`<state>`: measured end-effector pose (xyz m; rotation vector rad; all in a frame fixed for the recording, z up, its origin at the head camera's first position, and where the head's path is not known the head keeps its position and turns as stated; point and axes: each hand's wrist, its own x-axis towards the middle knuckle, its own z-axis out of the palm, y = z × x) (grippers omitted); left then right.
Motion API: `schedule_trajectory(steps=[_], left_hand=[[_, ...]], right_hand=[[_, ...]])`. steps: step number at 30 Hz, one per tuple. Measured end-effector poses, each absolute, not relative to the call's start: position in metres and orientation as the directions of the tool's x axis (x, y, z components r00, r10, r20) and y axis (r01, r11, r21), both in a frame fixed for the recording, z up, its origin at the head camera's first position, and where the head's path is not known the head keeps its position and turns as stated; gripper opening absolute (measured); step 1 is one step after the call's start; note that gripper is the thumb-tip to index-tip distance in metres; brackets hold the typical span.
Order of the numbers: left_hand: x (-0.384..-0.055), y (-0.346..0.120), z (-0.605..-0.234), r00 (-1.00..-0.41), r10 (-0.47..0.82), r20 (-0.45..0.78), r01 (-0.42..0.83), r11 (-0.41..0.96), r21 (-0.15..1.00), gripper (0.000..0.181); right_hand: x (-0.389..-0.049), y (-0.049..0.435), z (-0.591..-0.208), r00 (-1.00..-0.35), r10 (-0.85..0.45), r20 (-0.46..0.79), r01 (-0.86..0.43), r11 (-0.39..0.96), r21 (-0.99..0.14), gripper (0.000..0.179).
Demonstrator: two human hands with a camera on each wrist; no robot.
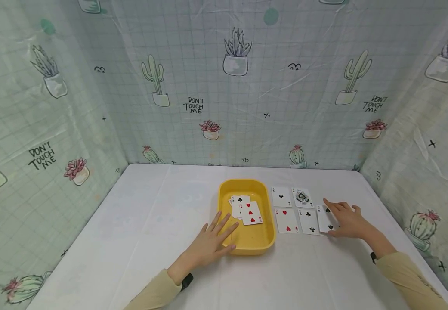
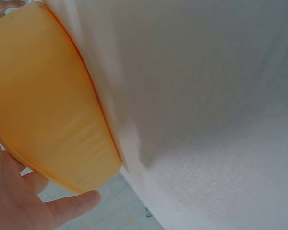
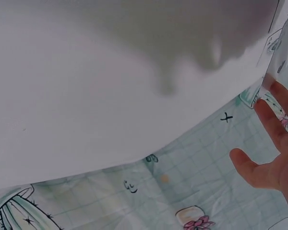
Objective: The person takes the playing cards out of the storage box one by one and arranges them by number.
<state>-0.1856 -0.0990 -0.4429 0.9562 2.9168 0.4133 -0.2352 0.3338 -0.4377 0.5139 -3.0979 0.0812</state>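
My right hand [image 1: 348, 221] pinches a two of spades playing card [image 1: 325, 220] by its far and near edges, at the right end of a group of face-up cards. The held card's left side lies close beside the two of clubs [image 1: 309, 221]. In the right wrist view, the fingertips [image 3: 270, 82] meet the card's edge. My left hand [image 1: 207, 246] spreads its fingers over the near-left rim of a yellow tray [image 1: 252, 243]. Inside the tray lies a small pile of cards, a three of hearts [image 1: 252, 213] on top.
An ace of clubs [image 1: 281, 196] and an ace of spades [image 1: 302, 198] form the back row, with a two of hearts [image 1: 287, 221] in front, right of the tray. A printed curtain [image 1: 247, 107] walls in the white table [image 1: 150, 215] at the back and sides.
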Motion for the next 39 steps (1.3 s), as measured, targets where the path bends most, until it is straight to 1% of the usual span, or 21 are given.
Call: schedule_trajectory(steps=[11, 27, 34, 39], left_hand=[[-0.186, -0.099, -0.446, -0.808, 0.588, 0.042, 0.577, 0.773, 0.264, 0.060], [-0.185, -0.099, -0.448, -0.806, 0.589, 0.050, 0.581, 0.772, 0.258, 0.060], [-0.186, -0.099, -0.450, -0.809, 0.586, 0.053, 0.577, 0.774, 0.261, 0.060], [-0.185, -0.099, -0.448, -0.808, 0.586, 0.057, 0.578, 0.771, 0.268, 0.059]], right_hand=[[-0.238, 0.342, -0.445, -0.952, -0.306, -0.018, -0.305, 0.951, -0.043, 0.095], [-0.242, 0.347, -0.453, -0.949, -0.301, -0.090, -0.294, 0.953, -0.079, 0.092], [-0.242, 0.347, -0.455, -0.949, -0.296, -0.106, -0.289, 0.954, -0.074, 0.090], [-0.240, 0.348, -0.457, -0.948, -0.303, -0.095, -0.297, 0.952, -0.072, 0.088]])
